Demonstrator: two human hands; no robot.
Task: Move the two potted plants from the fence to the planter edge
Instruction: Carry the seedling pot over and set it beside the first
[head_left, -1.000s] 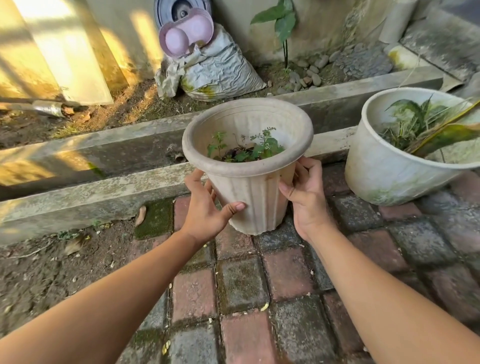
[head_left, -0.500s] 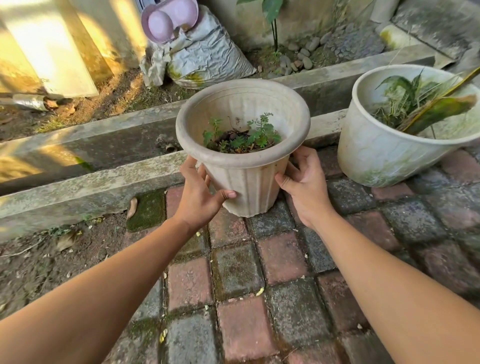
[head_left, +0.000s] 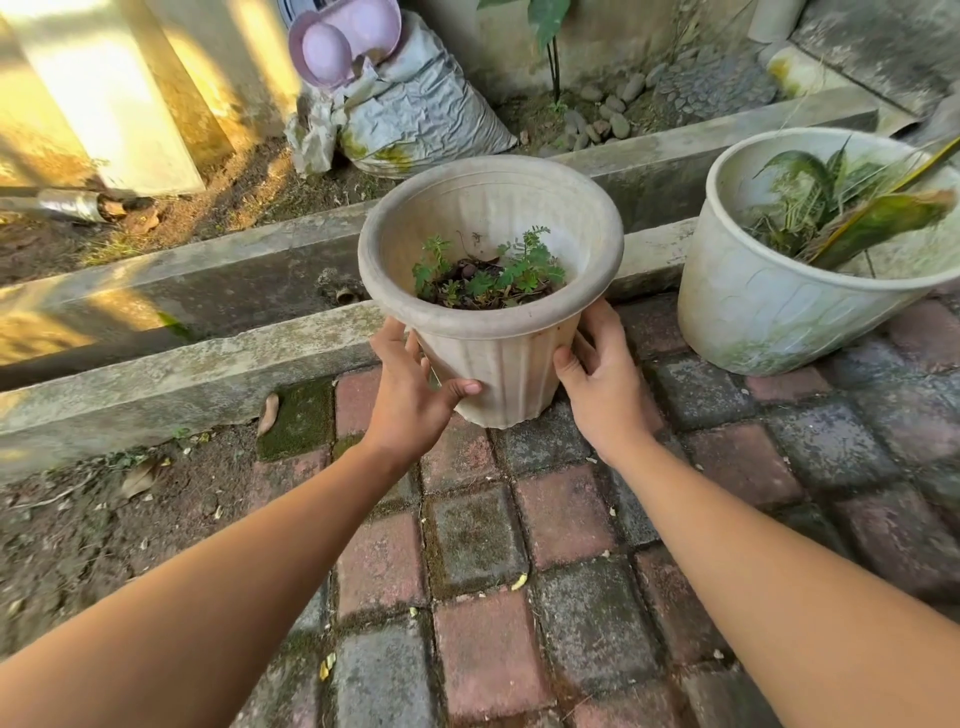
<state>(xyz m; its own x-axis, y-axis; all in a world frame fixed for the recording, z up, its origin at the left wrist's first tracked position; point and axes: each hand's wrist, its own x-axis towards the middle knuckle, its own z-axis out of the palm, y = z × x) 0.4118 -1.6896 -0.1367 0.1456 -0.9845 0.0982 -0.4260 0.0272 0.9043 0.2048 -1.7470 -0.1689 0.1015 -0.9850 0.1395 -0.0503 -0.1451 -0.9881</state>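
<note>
The beige ribbed pot, with a few small green sprigs in dark soil, sits upright between two hands, its base at or just above the brick paving beside the concrete curb; whether it rests fully on the bricks cannot be told; the left hand wraps the pot's left wall below the rim, thumb laid across the front, and the right hand presses the right wall with fingers spread behind, so both hands are closed on the pot; to its right, apart from it, the white pot with long striped leaves stands on the paving against the same curb, seemingly placed already; beyond the curb runs a shallow channel, then soil, a crumpled grey sack and a pale wall.

By my reading this is the setting-down of the second pot at the planter edge; the next move calls for seating the base flat on the bricks, close to the curb, checking it does not rock, then letting both hands open and withdraw.
</note>
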